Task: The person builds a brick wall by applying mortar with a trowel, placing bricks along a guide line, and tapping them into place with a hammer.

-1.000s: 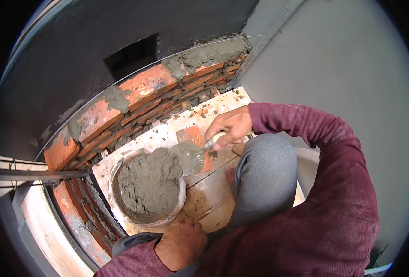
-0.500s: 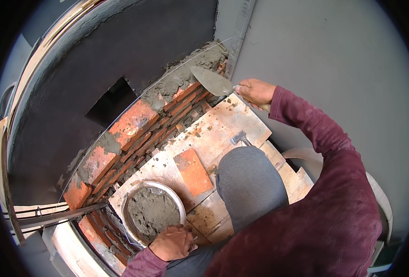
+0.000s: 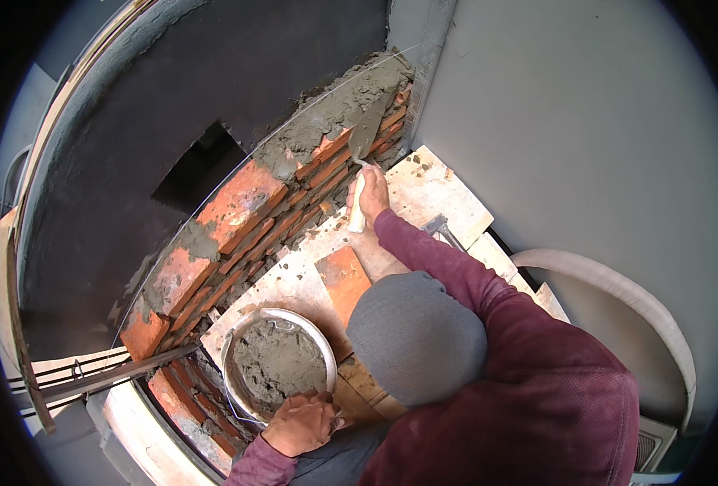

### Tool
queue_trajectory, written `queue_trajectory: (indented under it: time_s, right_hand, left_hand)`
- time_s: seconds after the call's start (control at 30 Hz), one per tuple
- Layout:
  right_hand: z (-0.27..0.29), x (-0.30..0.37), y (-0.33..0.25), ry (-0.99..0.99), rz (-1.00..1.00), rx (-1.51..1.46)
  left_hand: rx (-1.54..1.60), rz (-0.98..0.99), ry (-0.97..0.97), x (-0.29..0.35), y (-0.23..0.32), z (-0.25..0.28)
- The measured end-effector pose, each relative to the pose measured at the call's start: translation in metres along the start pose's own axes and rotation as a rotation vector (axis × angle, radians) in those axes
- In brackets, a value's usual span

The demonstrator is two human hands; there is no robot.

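My right hand [image 3: 369, 194] is closed round the pale handle of a trowel [image 3: 367, 130]. The trowel's mortar-smeared blade lies at the front edge of the mortar bed [image 3: 335, 113] on top of the brick wall [image 3: 241, 202], near its far right end. Lower down, my left hand [image 3: 301, 423] is curled, knuckles up, at the near rim of a round white bucket [image 3: 329, 356] of grey mortar [image 3: 282, 360]. What its fingers hold, if anything, is hidden. A loose orange brick [image 3: 343, 279] lies on the boards, partly hidden by my grey-clothed knee [image 3: 416, 336].
A hammer [image 3: 442, 231] lies on the mortar-spattered boards [image 3: 432, 190]. A string line [image 3: 274, 142] runs along the wall top. Behind stands a dark wall with a square opening [image 3: 201, 166]; a grey wall [image 3: 570, 121] rises at right, with a curved pale hose [image 3: 626, 292] before it.
My right hand has swung left with the trowel, whose blade now points away along the wall's edge. The knee appears further left. My left hand stays by the bucket.
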State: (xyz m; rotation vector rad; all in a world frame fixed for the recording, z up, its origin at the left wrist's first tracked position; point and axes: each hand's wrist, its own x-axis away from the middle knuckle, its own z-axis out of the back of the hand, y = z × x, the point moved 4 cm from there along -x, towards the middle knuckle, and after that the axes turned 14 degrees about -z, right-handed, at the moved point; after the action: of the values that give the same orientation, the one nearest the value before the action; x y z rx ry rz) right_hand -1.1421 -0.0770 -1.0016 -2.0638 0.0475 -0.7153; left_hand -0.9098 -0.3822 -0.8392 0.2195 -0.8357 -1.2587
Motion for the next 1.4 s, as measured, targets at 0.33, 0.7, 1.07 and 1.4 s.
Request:
queue_trajectory:
  time_s: [0.33,0.7,1.07,1.4]
  right_hand:
    - [0.024,0.107,-0.077,0.04,-0.193,0.734]
    - [-0.043,0.036,-0.169,-0.275,-0.349,1.182]
    - [0.088,0.077,-0.188,0.12,0.027,1.174]
    - [0.193,0.157,-0.039,0.016,-0.038,1.086]
  left_hand:
    - [0.076,0.057,0.048,0.019,0.003,-0.002]
    - [0.162,0.0,0.134,0.003,0.001,0.02]
    - [0.42,0.643,0.639,-0.147,-0.084,0.006]
    - [0.55,1.309,0.731,-0.235,-0.144,-0.052]
